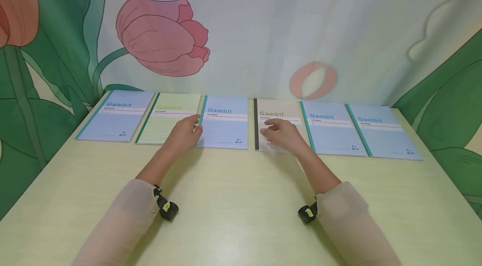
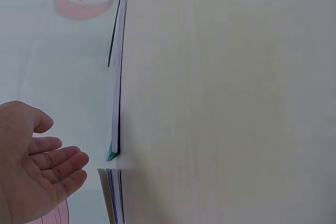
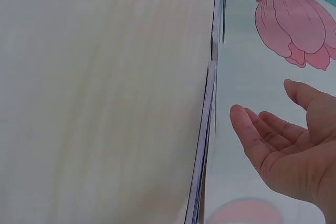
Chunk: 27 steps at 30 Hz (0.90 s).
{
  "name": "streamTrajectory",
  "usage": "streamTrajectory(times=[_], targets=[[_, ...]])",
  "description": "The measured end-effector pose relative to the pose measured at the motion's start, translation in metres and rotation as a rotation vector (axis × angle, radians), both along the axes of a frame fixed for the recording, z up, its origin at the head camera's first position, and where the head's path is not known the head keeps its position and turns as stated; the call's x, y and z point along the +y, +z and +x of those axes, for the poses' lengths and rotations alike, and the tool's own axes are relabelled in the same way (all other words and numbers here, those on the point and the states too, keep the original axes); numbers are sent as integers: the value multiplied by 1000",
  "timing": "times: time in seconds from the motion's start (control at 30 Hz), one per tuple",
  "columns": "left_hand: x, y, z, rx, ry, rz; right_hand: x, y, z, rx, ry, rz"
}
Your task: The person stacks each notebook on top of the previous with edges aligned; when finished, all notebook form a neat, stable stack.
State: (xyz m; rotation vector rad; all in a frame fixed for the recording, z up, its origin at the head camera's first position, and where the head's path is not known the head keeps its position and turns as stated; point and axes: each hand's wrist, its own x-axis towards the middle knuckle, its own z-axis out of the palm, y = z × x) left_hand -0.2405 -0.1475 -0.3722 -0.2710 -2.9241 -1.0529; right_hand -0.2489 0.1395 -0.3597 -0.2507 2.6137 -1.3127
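Several notebooks lie in a row along the back of the table. My left hand (image 1: pixel 183 134) hovers over the right side of the green notebook (image 1: pixel 150 126), its fingertips near the teal spine of a blue notebook (image 1: pixel 226 126). Above the beige, dark-spined notebook (image 1: pixel 275 111) is my right hand (image 1: pixel 282 134), thumb and fingers apart. The left wrist view shows the left hand (image 2: pixel 37 166) with loosely bent fingers and nothing in them. In the right wrist view the right hand (image 3: pixel 294 140) is likewise relaxed and holds nothing.
Another blue notebook (image 1: pixel 113 119) lies at the far left; two more, a blue notebook (image 1: pixel 335 132) and a blue notebook (image 1: pixel 385 136), lie to the right. Behind the table (image 1: pixel 233 199) hangs a curtain (image 1: pixel 248 36) printed with flowers and leaves.
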Motion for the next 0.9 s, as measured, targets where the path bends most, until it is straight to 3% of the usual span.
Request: streamTrajectory(times=[0.27, 0.63, 0.9], targets=[[3, -3, -1, -68, 29, 52, -20, -2, -1, -72, 6, -76], [6, -4, -2, -143, 28, 23, -40, -5, 1, -174, 55, -133], [8, 1, -3, -237, 18, 11, -50, -5, 3, -214, 30, -126]])
